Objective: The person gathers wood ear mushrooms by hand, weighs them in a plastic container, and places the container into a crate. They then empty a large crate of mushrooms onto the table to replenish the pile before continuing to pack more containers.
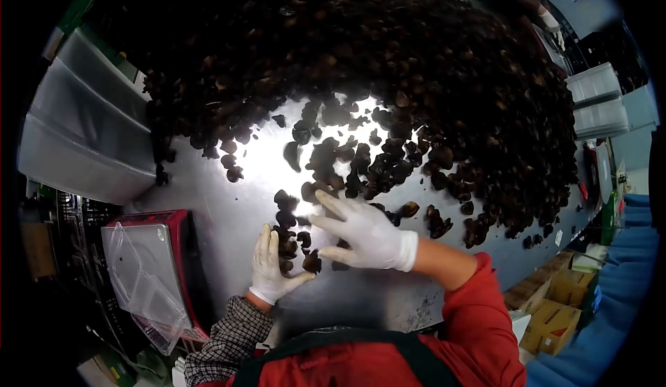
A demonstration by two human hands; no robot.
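At the edge of the table point(208, 203), left hand point(272, 267) and right hand point(362, 236), grips apart, cup dark pieces point(286, 229)

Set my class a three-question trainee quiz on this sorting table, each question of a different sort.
1. True or false: the left hand and right hand both wear white gloves.
2. The dark pieces lie heaped on: A) a steel table B) a wooden board C) a cloth.
3. Fill the gap: the clear plastic tray lies on the ___ hand's side.
Key: 1 true; 2 A; 3 left.
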